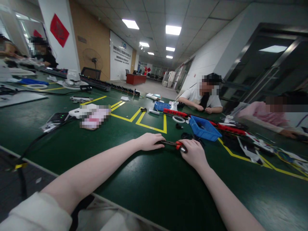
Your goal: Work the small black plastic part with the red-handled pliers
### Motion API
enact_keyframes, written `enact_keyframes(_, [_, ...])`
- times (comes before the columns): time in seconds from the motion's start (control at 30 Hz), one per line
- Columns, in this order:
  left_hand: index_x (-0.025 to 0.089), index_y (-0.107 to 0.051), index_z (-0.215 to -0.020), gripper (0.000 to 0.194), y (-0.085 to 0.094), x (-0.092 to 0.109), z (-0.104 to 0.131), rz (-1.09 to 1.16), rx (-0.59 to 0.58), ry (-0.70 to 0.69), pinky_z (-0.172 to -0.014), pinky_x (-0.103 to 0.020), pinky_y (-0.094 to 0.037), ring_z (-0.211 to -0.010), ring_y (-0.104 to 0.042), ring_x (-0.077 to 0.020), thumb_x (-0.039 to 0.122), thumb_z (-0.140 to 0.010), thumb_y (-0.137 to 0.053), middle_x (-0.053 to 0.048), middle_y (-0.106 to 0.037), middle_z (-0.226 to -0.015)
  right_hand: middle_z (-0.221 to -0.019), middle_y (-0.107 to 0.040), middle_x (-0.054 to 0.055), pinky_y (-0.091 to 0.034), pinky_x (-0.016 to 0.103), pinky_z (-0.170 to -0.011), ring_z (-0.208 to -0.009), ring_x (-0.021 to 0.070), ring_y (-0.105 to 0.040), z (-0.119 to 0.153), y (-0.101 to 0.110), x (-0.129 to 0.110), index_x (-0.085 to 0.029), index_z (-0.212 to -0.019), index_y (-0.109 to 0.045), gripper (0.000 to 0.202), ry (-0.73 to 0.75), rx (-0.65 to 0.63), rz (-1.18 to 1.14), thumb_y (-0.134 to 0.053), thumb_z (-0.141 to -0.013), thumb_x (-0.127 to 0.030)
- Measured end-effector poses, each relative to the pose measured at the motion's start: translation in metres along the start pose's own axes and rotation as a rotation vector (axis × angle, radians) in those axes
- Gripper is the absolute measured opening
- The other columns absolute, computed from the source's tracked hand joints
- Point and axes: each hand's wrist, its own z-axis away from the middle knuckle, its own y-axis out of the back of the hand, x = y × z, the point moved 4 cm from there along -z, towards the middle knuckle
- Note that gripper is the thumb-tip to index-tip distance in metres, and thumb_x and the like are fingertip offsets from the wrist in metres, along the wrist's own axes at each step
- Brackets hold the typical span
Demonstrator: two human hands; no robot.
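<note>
My right hand is wrapped round the red handles of a pair of pliers, just above the green tabletop. The plier jaws point left, towards my left hand. The fingers of my left hand are pressed together round a small dark piece at the jaw tips; it is too small to name. Behind my right hand lies a tangle of black cable, and a blue bin with dark items in it stands beyond.
On the green table, a phone and a black device with a cable lie left. A second blue bin, a white ring and red strips lie further back. People sit at the far right and far left.
</note>
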Motion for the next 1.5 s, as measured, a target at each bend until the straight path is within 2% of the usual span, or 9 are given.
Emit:
enact_keyframes(0.4, [0.02,-0.042,-0.14,0.048,-0.0018,-0.0018,0.0013,-0.018,0.007,0.028,-0.081,-0.027,-0.047,-0.096,-0.065,-0.0203,0.043,-0.098,-0.04,-0.008,-0.061,-0.119,-0.098,-0.072,0.004,-0.037,0.04,-0.096,-0.095,0.0219,-0.064,0.0004,0.0027,-0.0019,-0.022,-0.097,-0.066,0.022,-0.108,-0.012,0.008,-0.054,-0.079,-0.026])
enact_keyframes(0.53, [0.022,-0.041,-0.141,0.046,-0.0009,-0.0025,0.0011,-0.019,0.017,0.055,-0.083,-0.028,-0.047,-0.099,-0.064,-0.0204,0.041,-0.099,-0.038,-0.007,-0.06,-0.121,-0.088,-0.071,0.003,-0.039,0.037,-0.088,-0.086,0.0206,-0.064,-0.0012,0.0046,-0.0047,-0.021,-0.09,-0.066,0.017,-0.152,-0.073,0.021,-0.056,-0.078,-0.029])
enact_keyframes(0.83, [0.018,-0.044,-0.139,0.047,-0.0002,-0.0007,0.0012,-0.049,0.011,0.051,-0.082,-0.029,-0.048,-0.097,-0.065,-0.0211,0.041,-0.099,-0.036,-0.009,-0.061,-0.119,-0.088,-0.068,0.004,-0.038,0.028,-0.066,-0.081,0.0186,-0.061,-0.0033,0.0061,-0.0096,-0.021,-0.089,-0.061,0.013,-0.185,-0.173,0.064,-0.056,-0.079,-0.028])
enact_keyframes(1.17, [0.017,-0.043,-0.139,0.047,-0.0029,-0.0019,-0.0001,-0.025,0.001,0.048,-0.083,-0.028,-0.047,-0.097,-0.064,-0.0209,0.04,-0.1,-0.036,-0.009,-0.06,-0.117,-0.092,-0.067,0.006,-0.039,0.028,-0.067,-0.085,0.02,-0.059,-0.0036,0.0058,-0.0081,-0.02,-0.092,-0.062,0.016,-0.145,-0.123,0.081,-0.057,-0.079,-0.028])
enact_keyframes(1.33, [0.016,-0.045,-0.138,0.047,-0.0055,-0.004,-0.0011,0.023,0.0,0.071,-0.084,-0.029,-0.048,-0.097,-0.063,-0.021,0.041,-0.097,-0.042,-0.01,-0.059,-0.116,-0.095,-0.067,0.007,-0.039,0.03,-0.072,-0.087,0.0209,-0.058,-0.003,0.008,-0.0068,-0.019,-0.092,-0.062,0.017,-0.115,-0.07,0.098,-0.057,-0.078,-0.027])
enact_keyframes(1.5, [0.015,-0.049,-0.135,0.049,-0.008,-0.0066,-0.0018,0.063,0.023,0.08,-0.085,-0.03,-0.048,-0.097,-0.062,-0.0209,0.041,-0.094,-0.049,-0.011,-0.059,-0.115,-0.096,-0.067,0.007,-0.039,0.031,-0.072,-0.089,0.0216,-0.058,-0.0027,0.0093,-0.0061,-0.019,-0.094,-0.062,0.018,-0.116,-0.069,0.086,-0.056,-0.079,-0.026])
